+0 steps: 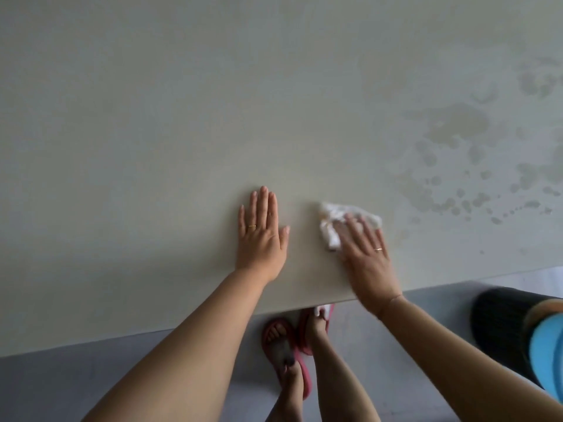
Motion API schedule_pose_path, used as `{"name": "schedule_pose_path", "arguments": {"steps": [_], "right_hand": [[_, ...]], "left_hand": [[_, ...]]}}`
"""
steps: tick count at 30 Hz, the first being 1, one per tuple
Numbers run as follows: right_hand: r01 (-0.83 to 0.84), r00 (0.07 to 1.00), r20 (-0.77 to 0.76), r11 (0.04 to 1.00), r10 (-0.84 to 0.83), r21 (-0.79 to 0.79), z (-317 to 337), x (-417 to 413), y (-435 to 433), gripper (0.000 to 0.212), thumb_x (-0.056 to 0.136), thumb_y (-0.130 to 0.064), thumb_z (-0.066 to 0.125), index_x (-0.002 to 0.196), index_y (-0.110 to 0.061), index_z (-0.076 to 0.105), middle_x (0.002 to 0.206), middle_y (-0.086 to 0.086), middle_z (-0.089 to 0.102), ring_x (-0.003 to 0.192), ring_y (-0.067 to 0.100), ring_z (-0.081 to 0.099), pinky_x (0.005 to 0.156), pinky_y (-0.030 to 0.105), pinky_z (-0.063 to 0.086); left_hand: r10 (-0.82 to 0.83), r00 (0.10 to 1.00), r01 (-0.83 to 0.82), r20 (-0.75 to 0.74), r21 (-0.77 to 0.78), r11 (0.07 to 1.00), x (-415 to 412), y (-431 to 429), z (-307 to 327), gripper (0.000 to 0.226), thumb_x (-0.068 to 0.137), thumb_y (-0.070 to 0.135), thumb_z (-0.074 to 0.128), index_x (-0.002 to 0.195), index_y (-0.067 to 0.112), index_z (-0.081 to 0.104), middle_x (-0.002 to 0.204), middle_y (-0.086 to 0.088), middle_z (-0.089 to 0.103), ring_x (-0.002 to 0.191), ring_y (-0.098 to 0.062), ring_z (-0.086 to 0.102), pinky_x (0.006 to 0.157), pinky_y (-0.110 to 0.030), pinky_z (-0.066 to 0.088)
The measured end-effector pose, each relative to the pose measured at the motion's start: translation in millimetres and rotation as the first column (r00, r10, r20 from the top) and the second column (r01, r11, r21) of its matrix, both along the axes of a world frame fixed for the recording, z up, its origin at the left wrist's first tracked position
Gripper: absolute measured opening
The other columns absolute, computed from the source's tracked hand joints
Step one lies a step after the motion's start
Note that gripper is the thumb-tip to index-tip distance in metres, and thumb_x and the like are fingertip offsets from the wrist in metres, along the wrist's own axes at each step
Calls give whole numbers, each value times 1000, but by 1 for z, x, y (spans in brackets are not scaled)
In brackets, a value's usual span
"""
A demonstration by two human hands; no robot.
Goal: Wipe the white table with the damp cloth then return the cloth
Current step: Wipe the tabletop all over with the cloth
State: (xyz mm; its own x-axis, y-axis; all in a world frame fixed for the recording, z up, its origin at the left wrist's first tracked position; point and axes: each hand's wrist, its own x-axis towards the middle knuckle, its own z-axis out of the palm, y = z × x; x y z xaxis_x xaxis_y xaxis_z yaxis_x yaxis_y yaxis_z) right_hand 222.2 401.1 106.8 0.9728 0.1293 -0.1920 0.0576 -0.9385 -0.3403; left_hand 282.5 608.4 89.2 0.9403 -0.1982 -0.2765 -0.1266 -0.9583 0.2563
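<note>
The white table (pixel 182 117) fills most of the head view, with its near edge running across the lower part. A crumpled white damp cloth (pixel 332 219) lies on the table near that edge. My right hand (pixel 365 254) presses flat on the cloth's near side, fingers spread over it. My left hand (pixel 262 236) rests flat and open on the bare table, a hand's width left of the cloth. Wet patches (pixel 457 126) and droplets mark the table's right side.
Below the table edge is a grey floor (pixel 61 385) with my feet in red sandals (pixel 286 354). A dark round container (pixel 499 327) with something blue stands on the floor at the lower right.
</note>
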Motion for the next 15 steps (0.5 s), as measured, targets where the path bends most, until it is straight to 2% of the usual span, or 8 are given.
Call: {"name": "schedule_pose_path", "arguments": {"steps": [2,4,6,8,10,11,13,15], "right_hand": [[256,966,-25,966,-256,18,2,-1,-8,53,99,-18,44,148,-24,24,157,2,16,146,22,4,119,43,3],[382,924,-46,923,-380,35,-1,-10,14,53,100,-20,39,149,-26,20,159,0,9,146,21,-3,118,40,-6],[305,952,-39,950,-303,69,-4,-26,50,58,96,-16,42,149,-26,20,158,-1,6,146,25,-3,117,39,-9],[74,997,-11,995,-74,65,-5,-48,81,65,90,-11,49,148,-25,22,156,-2,7,145,30,4,117,46,0],[-160,987,5,987,160,29,-5,-61,83,73,85,-9,55,148,-25,23,156,-3,12,144,31,10,115,53,11],[-240,971,3,971,240,23,-5,-58,71,73,85,-10,55,149,-27,22,157,-3,13,144,28,10,115,52,12],[-263,965,11,965,264,-9,-5,-50,36,69,90,-12,51,149,-29,20,157,-4,13,145,24,9,118,46,8],[-99,995,2,995,99,-20,-4,-40,-5,63,93,-10,44,148,-27,21,157,0,17,146,24,8,119,44,7]], "left_hand": [[10,1000,-10,6,-21,1000,1,1,0,67,98,31,36,149,7,-1,158,-12,-6,146,-26,-8,114,-38,-14],[10,1000,-11,-5,-55,998,4,2,1,65,99,28,36,149,6,1,158,-12,-6,146,-26,-8,114,-37,-13],[9,1000,-11,-10,-152,988,6,5,4,59,99,20,38,149,4,9,158,-13,0,147,-28,-3,115,-38,-9],[39,999,-29,37,-238,971,3,10,10,54,98,15,38,147,2,18,157,-16,9,146,-31,5,116,-39,-4],[89,991,-65,101,-222,973,-7,15,14,56,96,20,37,147,2,22,156,-17,13,145,-31,8,116,-40,-2],[92,990,-69,109,-197,978,-14,17,14,58,95,25,36,147,3,21,156,-16,13,145,-29,7,116,-41,-1],[47,996,-37,77,-120,992,-27,18,11,65,93,37,36,148,6,20,157,-14,12,146,-29,9,116,-46,3],[7,998,-5,70,-29,1000,-34,19,4,68,92,43,36,147,6,24,156,-15,18,144,-33,15,116,-51,8]]}}
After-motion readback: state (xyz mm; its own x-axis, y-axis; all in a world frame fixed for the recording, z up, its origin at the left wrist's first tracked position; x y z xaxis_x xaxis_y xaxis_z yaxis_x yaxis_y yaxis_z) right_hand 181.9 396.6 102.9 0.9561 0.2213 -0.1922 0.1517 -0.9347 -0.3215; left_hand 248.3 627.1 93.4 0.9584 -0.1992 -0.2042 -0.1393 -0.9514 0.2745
